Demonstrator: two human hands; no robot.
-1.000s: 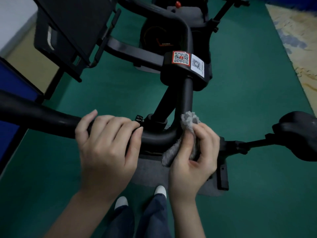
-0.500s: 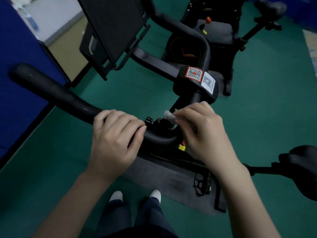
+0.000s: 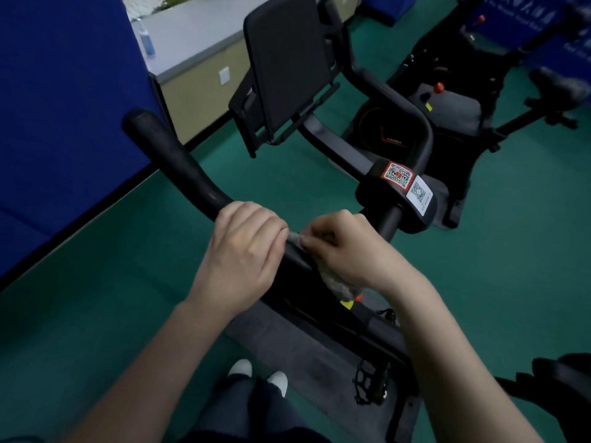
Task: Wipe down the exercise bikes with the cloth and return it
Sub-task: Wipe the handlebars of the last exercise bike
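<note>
Both hands are clamped on the near bike's handlebar (image 3: 179, 167). The left hand (image 3: 243, 251) wraps round it, probably to steady things. The right hand (image 3: 345, 247), just beside it, pinches the grey cloth (image 3: 339, 284) against the bar, the rest dangling under the wrist. Looks mid-wipe to me. The second bike (image 3: 447, 123) waits beyond the hands.
</note>
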